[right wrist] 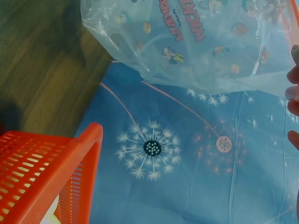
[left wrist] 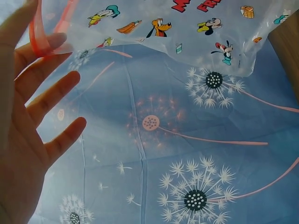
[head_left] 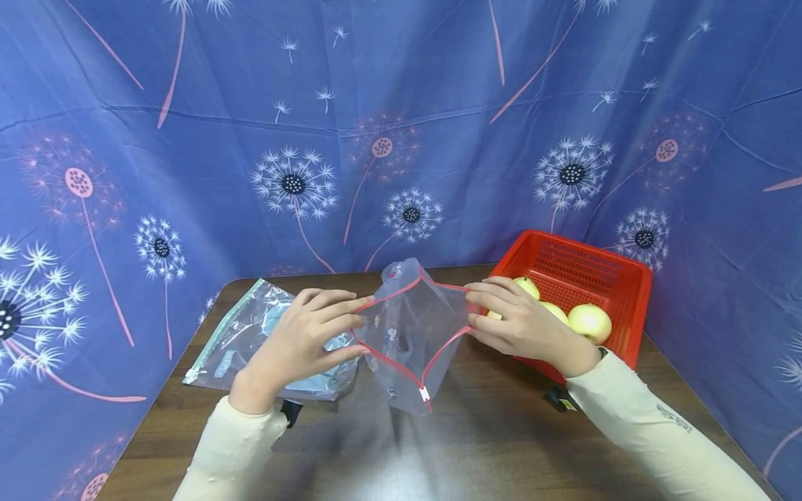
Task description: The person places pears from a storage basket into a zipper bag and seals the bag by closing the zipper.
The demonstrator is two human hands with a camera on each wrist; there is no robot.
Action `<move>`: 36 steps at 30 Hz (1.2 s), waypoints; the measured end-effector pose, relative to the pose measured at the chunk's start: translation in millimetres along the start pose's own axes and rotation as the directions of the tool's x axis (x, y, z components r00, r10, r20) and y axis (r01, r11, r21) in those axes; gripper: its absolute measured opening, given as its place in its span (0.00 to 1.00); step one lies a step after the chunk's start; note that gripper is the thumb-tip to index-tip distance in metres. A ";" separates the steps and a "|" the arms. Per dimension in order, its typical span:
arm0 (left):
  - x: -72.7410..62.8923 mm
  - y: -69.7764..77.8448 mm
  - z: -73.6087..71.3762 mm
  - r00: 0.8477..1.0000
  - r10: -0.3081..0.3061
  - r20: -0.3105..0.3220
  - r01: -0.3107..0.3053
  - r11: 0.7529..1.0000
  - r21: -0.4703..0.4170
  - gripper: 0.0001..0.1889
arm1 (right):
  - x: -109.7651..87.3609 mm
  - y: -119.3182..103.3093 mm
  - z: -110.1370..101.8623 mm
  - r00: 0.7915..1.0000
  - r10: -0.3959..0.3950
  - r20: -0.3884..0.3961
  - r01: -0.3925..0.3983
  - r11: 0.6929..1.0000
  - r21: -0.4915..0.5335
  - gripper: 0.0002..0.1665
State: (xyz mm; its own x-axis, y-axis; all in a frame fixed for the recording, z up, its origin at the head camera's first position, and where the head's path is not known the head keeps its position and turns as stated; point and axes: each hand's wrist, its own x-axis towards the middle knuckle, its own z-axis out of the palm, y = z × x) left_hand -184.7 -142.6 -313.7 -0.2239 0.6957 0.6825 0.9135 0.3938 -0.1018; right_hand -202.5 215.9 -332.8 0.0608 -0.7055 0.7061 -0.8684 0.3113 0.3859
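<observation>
A clear zip bag [head_left: 407, 327] with a red zip strip and a white slider [head_left: 424, 394] is spread wide at its mouth between both hands. My left hand [head_left: 307, 334] pinches the left side of the rim between thumb and fingers. On the opposite side, my right hand [head_left: 526, 316] grips the rim with its fingertips. Colourful cartoon figures and red lettering cover the bag [left wrist: 159, 37] in the left wrist view. Only some fingertips of the right hand [right wrist: 293, 93] show at the edge of the right wrist view, beside the bag [right wrist: 201, 60].
Another clear bag [head_left: 232, 351], with a green zip strip and pale blue contents, lies on the table [head_left: 376, 459] behind the left hand. Right of the right hand stands a red slotted basket [head_left: 642, 313] holding several yellow-green apples [head_left: 590, 323]. A blue dandelion-print cloth [head_left: 401, 90] hangs behind.
</observation>
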 end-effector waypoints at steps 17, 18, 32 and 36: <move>10.1 0.4 -17.0 0.995 0.027 -0.099 -0.027 1.000 0.003 0.19 | -15.3 -5.4 4.8 0.999 0.033 -0.012 -0.032 0.999 0.042 0.15; 11.2 0.8 -18.0 0.994 0.034 -0.107 -0.034 0.999 0.003 0.19 | -16.7 -6.6 6.6 0.999 0.033 -0.014 -0.033 0.999 0.042 0.14; 10.9 2.5 -14.8 0.994 0.041 -0.104 -0.041 0.999 0.003 0.13 | -33.7 -33.3 40.4 0.992 0.087 0.086 -0.093 0.993 0.067 0.15; 6.7 1.2 -5.7 0.995 0.043 -0.090 -0.043 0.999 0.006 0.05 | -39.7 -40.8 46.4 0.971 0.132 0.200 -0.148 0.987 0.068 0.19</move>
State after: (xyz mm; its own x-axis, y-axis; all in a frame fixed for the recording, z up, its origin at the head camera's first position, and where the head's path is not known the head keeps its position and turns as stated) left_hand -183.1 -140.9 -305.1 -0.1528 0.6552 0.7398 0.9203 0.3672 -0.1351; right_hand -192.3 201.7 -404.1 -0.1542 -0.7709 0.6180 -0.8991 0.3688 0.2359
